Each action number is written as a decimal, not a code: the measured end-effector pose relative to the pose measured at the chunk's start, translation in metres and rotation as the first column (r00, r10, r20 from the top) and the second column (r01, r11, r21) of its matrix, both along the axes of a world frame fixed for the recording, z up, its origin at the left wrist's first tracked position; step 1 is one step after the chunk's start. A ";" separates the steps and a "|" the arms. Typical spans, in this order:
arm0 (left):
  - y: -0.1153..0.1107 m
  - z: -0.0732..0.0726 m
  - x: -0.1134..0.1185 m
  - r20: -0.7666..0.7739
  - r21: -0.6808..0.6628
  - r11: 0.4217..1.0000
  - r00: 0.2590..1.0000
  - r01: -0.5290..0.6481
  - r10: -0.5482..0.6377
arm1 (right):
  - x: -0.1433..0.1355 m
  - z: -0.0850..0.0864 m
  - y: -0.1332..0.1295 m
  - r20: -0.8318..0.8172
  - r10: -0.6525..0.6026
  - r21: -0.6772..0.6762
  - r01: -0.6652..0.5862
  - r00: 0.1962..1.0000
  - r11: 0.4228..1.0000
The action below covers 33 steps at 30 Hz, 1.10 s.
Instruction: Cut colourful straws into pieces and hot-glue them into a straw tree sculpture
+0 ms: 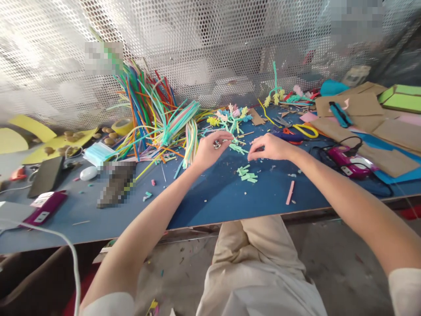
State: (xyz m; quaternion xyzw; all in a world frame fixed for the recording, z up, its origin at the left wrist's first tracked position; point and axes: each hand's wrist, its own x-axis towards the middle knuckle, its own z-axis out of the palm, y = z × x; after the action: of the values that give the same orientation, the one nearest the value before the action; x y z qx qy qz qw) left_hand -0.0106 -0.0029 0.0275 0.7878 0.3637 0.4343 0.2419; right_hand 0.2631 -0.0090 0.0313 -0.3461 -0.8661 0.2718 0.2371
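Observation:
My left hand (213,149) is over the blue table, fingers curled toward the right; whatever lies between its fingertips is too small to make out. Facing it, my right hand (268,147) has bent fingers, with their tips partly hidden. A gap separates the hands, and short mint-green pieces (238,148) lie between them. Nearer the table's front is another small heap of green pieces (247,174). Behind my hands rests a craft branch (233,117) with yellow, pink and blue tufts. A pink strip (290,192) lies below my right hand.
Bundles of coloured fuzzy stems (148,109) stand at the back left. Yellow-handled scissors (305,130) lie beyond my right hand. Brown card (350,105) and a purple power strip (351,162) are at the right. A perforated metal screen (223,48) rises behind the table.

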 end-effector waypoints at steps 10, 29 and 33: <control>0.068 0.041 -0.028 -0.639 0.113 0.989 0.769 0.099 -0.004 | 0.029 0.003 0.015 0.004 -0.102 0.217 0.098 0.995 0.971; 0.089 0.023 -0.014 -0.681 0.166 0.947 0.726 0.277 -0.093 | 0.116 0.000 0.045 0.344 -0.859 0.411 0.762 0.379 0.500; 0.061 0.044 -0.003 -0.567 0.293 0.908 0.819 0.298 -0.086 | 0.113 -0.004 0.046 0.381 -0.867 0.388 0.796 0.321 0.465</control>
State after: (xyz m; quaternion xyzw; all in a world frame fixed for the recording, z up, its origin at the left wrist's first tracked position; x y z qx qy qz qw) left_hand -0.0138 0.0581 0.0711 0.9421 0.2459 0.2269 0.0201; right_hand 0.3759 0.0373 0.0269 -0.7846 -0.6069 -0.0532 0.1149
